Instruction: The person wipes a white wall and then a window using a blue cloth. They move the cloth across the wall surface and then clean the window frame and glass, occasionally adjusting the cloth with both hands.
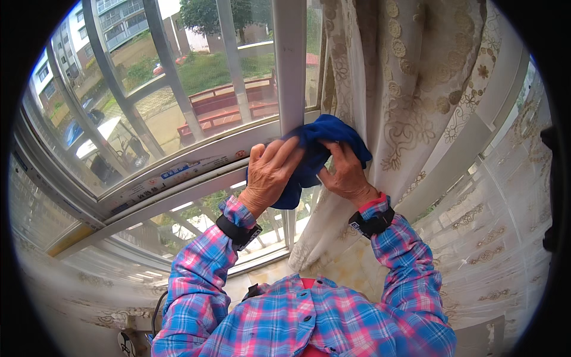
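Note:
A dark blue cloth [328, 134] is bunched over the lower right part of the window frame [292, 67], beside the curtain. My left hand [272, 172] lies on the cloth's left part, fingers bent over it against the frame's lower rail. To its right, my right hand [345, 172] grips the cloth's right part between thumb and fingers, close to the curtain. Cloth hangs down between the two hands. The fingertips of my left hand are partly hidden in its folds.
An embroidered curtain [401, 89] hangs just right of my hands. Metal bars [171, 96] stand outside the glass. Stickers with writing [178, 172] run along the lower rail. Lower panes lie beneath it, and marbled floor tiles [352, 263] show below.

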### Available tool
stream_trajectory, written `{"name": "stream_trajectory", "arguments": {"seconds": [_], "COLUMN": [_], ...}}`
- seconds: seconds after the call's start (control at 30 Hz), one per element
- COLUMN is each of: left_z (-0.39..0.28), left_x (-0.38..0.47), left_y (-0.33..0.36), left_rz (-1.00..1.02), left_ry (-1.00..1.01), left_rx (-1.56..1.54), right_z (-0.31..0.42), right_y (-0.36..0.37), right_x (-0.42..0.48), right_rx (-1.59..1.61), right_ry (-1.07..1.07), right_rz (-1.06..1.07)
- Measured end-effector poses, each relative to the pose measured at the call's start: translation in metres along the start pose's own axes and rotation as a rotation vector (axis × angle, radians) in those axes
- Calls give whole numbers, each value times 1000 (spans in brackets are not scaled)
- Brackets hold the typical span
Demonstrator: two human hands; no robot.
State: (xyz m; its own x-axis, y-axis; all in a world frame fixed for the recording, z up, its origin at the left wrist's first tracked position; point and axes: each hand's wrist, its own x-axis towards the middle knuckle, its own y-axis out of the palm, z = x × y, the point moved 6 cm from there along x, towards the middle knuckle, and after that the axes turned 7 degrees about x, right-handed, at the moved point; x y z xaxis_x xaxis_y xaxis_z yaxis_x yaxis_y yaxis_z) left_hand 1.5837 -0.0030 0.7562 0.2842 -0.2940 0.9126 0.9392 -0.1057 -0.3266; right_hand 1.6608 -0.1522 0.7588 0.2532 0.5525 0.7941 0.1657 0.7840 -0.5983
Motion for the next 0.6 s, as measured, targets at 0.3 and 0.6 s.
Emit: {"name": "stream_trajectory", "arguments": {"seconds": [0.3, 0.6], "left_z": [43, 83], "left_x": [82, 180], "left_y": [-25, -64], "left_rz": [-262, -332], "left_ry": [38, 57], "left_rx": [191, 383], "right_z": [-114, -79], "right_y": [-161, -260], "right_x": [-56, 56], "right_rx": [683, 767], "right_ry": [851, 34], "right_rz": [-220, -1053]}}
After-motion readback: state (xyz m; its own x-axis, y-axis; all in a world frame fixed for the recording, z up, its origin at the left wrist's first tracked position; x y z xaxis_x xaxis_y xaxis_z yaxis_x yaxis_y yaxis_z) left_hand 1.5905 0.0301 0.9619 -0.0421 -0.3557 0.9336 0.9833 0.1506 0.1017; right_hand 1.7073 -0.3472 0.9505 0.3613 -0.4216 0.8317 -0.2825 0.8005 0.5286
